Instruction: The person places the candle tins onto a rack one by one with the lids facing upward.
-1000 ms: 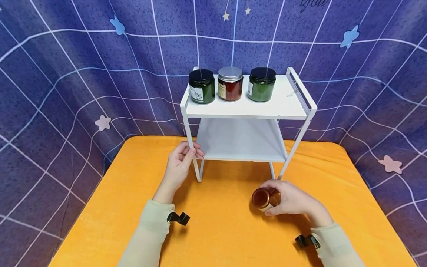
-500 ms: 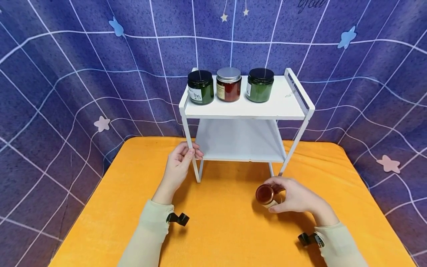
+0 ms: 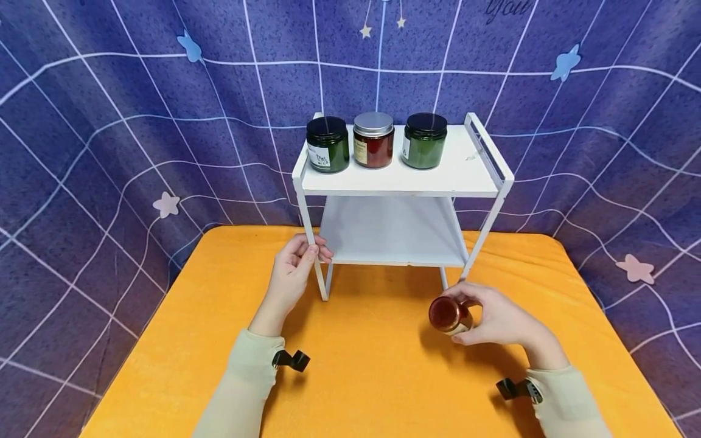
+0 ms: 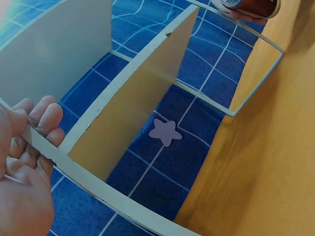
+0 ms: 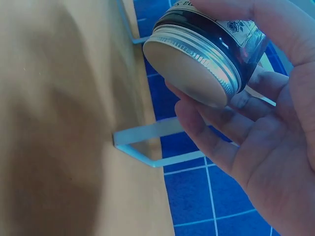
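Observation:
My left hand pinches the front left leg of a white two-tier shelf rack, thumb in front and fingers behind. The left wrist view shows the same hand at the upright beside the lower shelf. Off the front right leg, my right hand holds a brown glass jar above the table. This jar is tipped over, its round base facing the head view. Its silver screw lid shows from below in the right wrist view, with a printed label on its side.
On the top shelf stand a green jar with black lid, a brown jar with silver lid, and another green jar. Orange cloth covers the table. A blue star-patterned curtain hangs behind.
My right hand has carried the brown jar rightward and a little toward the rack. The left hand keeps its grip on the leg. The head view has shifted slightly.

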A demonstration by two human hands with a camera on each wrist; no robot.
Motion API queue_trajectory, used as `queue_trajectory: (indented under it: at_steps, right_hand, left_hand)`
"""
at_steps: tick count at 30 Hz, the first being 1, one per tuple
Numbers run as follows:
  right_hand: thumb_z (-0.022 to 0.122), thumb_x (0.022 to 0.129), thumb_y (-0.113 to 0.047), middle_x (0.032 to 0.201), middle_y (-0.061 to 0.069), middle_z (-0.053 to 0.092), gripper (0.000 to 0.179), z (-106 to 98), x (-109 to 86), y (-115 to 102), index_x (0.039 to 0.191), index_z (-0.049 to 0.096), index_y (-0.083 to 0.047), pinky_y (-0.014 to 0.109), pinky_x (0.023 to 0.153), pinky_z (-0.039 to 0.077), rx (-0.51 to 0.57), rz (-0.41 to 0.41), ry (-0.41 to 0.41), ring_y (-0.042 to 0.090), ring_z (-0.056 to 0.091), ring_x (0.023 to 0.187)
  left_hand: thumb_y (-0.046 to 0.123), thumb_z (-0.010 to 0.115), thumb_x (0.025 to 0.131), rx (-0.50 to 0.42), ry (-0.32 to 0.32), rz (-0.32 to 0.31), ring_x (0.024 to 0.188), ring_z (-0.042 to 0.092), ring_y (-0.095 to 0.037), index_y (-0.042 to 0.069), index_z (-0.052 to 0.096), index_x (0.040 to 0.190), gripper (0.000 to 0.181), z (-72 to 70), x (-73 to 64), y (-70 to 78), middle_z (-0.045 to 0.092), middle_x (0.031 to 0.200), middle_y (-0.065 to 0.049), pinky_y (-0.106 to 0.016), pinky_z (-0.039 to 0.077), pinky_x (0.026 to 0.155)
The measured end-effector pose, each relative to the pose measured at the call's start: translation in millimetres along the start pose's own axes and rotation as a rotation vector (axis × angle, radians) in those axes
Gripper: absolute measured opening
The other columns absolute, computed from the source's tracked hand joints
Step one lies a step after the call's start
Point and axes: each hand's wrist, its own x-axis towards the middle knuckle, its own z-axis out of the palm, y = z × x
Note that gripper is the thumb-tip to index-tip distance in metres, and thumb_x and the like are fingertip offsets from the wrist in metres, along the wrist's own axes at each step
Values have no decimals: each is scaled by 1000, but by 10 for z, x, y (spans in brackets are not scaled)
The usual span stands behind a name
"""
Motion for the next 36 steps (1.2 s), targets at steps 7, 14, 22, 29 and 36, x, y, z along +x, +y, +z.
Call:
queue_trajectory:
  at_steps: [7,14,22,29,36]
  right_hand:
    - [104,72,-12,113,-10,75,70,-89,-53,32,132,70,-23,34,93,58,16,-5,39,14,71,100]
    - [104,72,-12,113,-6,75,69,-168,-98,59,131,70,-20,28,92,57,26,-15,79,16,71,100]
    - [103,71,-10,116,-7,75,71,-201,-119,90,133,70,-20,27,90,56,10,-7,96,15,70,101]
    - [103,72,-11,118,-6,74,70,-228,-141,85,134,70,-19,24,94,54,-17,13,130,14,69,103]
    - [101,71,-9,116,-8,74,70,-281,-176,91,132,72,-21,20,94,54,-42,39,168,13,68,104]
  left_hand:
    - [-1,48,115,-5,-2,-2,91,76,-16,-17,60,123,21,1,4,-9,77,100,-13,-32,63,93]
    - [0,49,115,-6,-3,-5,90,76,-18,-16,60,123,21,7,12,-5,77,100,-13,-32,64,93]
    - [0,47,115,-15,-7,9,93,76,-16,-17,59,122,22,-8,4,-19,77,100,-15,-32,64,91]
    - [0,48,115,-19,-5,8,92,76,-16,-17,59,122,22,-8,4,-36,77,100,-14,-31,64,92]
    - [0,48,115,-31,0,10,92,75,-16,-18,59,122,22,1,1,-29,77,100,-8,-30,64,91]
